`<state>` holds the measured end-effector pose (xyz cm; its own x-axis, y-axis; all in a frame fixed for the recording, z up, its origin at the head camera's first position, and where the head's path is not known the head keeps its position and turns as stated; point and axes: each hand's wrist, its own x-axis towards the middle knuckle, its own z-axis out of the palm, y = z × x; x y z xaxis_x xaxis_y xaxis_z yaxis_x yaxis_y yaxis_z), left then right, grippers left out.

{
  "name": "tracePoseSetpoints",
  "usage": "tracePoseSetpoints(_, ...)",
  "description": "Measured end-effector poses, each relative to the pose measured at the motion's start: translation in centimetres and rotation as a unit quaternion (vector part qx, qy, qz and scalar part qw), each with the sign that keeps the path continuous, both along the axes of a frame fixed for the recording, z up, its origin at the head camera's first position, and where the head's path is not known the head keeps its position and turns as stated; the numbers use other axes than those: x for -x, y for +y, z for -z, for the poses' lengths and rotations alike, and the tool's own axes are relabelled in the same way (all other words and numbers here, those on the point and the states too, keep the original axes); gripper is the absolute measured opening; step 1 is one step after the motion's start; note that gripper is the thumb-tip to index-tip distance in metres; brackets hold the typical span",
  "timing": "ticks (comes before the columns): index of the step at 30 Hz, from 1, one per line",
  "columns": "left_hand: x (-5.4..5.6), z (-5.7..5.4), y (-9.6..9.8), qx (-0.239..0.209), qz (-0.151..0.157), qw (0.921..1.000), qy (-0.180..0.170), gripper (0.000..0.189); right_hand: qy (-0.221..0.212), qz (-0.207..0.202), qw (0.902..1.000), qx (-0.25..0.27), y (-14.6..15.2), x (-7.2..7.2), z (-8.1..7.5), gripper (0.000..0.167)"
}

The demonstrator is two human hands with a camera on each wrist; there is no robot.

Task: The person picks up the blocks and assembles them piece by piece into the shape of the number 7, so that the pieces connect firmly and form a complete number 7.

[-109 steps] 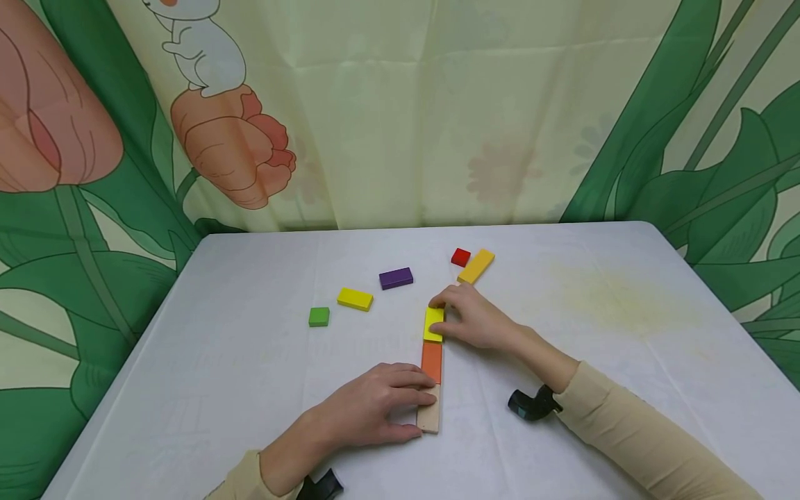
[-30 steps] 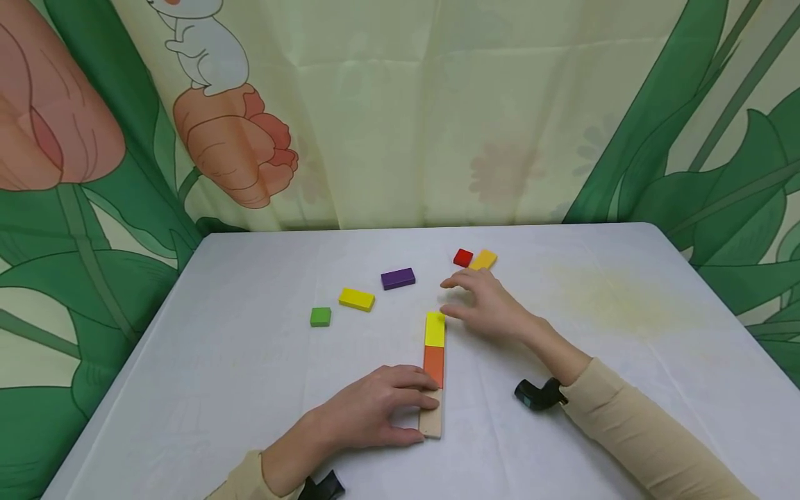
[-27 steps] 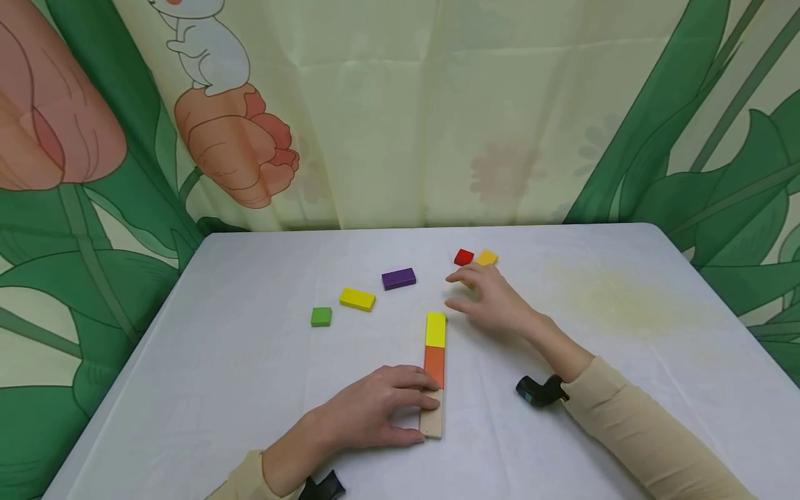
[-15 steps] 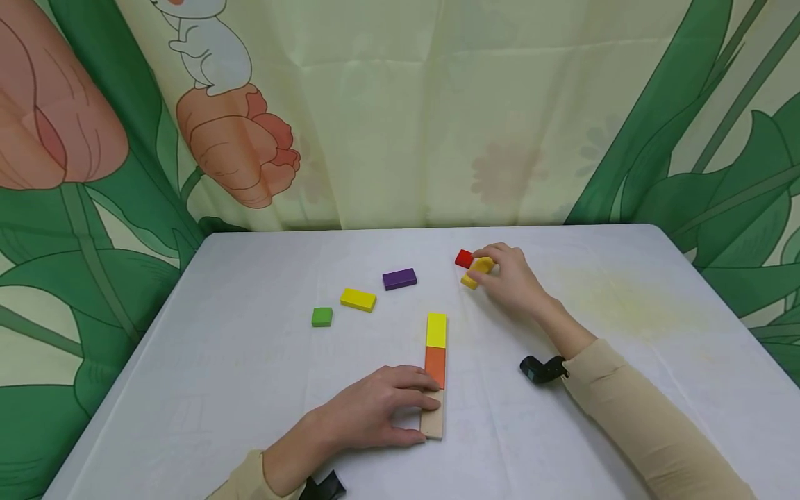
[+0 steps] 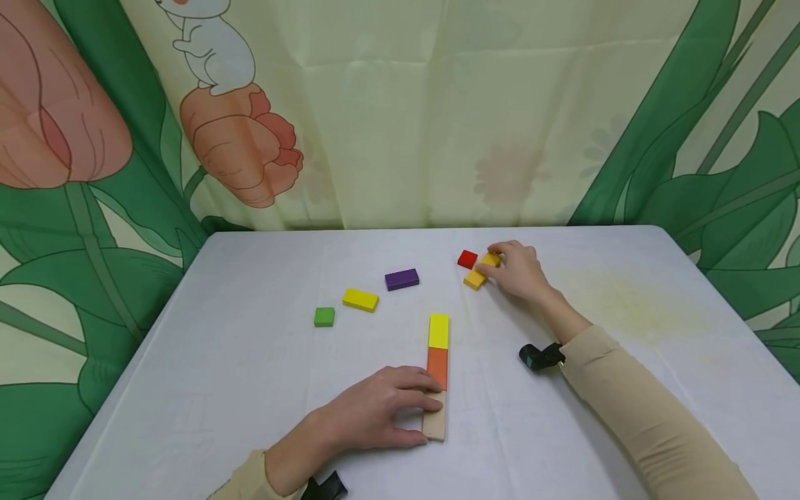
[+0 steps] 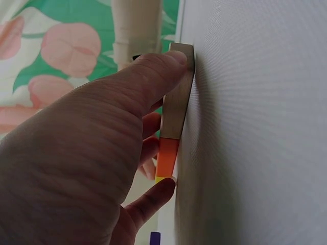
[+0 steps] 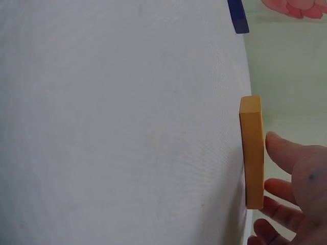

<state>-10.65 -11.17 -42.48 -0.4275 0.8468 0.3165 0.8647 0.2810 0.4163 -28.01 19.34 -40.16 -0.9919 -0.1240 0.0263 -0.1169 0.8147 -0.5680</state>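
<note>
Slanting away to the right, the amber block lies partly under the nearer right hand, thumb and finger parted, grip uncertain; the left hand, loosely spread, rests on the plain block.

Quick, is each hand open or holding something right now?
Left hand: open, resting on the plain wooden block.
Right hand: at the amber block; can't tell whether it's gripping.

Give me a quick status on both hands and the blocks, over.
Left hand rests on plain wood block, lined up with orange block, yellow block. Right hand at amber block, grip unclear. Red block close beside it.
</note>
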Motion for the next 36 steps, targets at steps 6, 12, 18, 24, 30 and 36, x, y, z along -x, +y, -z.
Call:
tracePoseSetpoints(6,0.0,0.0,0.0,0.004,0.001,1.0,0.001,0.035,-0.012,0.002,0.9999,-0.008,0.0,0.0,0.1,0.058)
tracePoseSetpoints(12,0.0,0.1,0.0,-0.002,0.003,0.9999,0.017,0.034,-0.025,-0.012,0.9995,-0.016,-0.1,-0.5,-0.1,0.057)
tracePoseSetpoints(18,0.0,0.0,-0.1,0.007,-0.003,0.9999,0.009,0.035,-0.026,-0.028,0.9991,-0.022,-0.1,-1.4,-0.4,0.059)
tracePoseSetpoints(24,0.0,-0.2,0.0,0.02,-0.008,0.9997,-0.012,0.035,-0.01,-0.048,0.9981,-0.038,-0.1,-2.2,-0.3,0.059)
tracePoseSetpoints(30,0.0,-0.1,0.0,0.022,-0.007,0.9996,-0.014,0.035,0.005,-0.088,0.9955,-0.035,-0.3,-2.7,-0.4,0.055)
tracePoseSetpoints(36,0.1,-0.1,0.0,0.016,-0.002,0.9998,-0.012,0.036,0.016,-0.123,0.9918,-0.029,-0.9,-3.1,-0.5,0.052)
